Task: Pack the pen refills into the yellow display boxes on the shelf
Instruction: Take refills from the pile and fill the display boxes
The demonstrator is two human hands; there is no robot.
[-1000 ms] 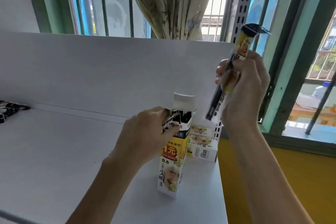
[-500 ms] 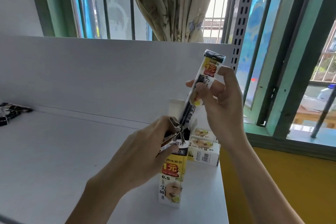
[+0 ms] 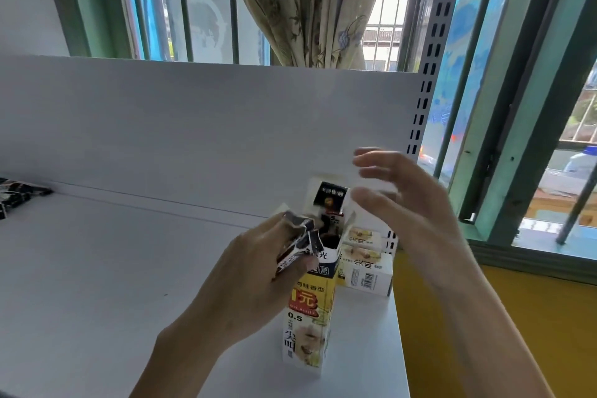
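- Refills (image 3: pixel 330 203) stand in the open yellow box (image 3: pixel 307 317) on the shelf (image 3: pixel 97 268), one pack poking out of the top.
- Left hand (image 3: pixel 255 281) grips more packs (image 3: pixel 72 241) right beside the box top.
- Right hand (image 3: pixel 407 203) hangs above the box, fingers spread, holding nothing.
- More boxes (image 3: pixel 365 268) lie just behind the box.
- Dark packs (image 3: pixel 19 195) wait far left of the box, so I think work is left.
- How full the box is stays hidden, and the right hand is blurry.

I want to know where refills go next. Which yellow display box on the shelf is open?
The upright box at the left hand is open, a refill pack sticking out. The boxes behind it lie flat.
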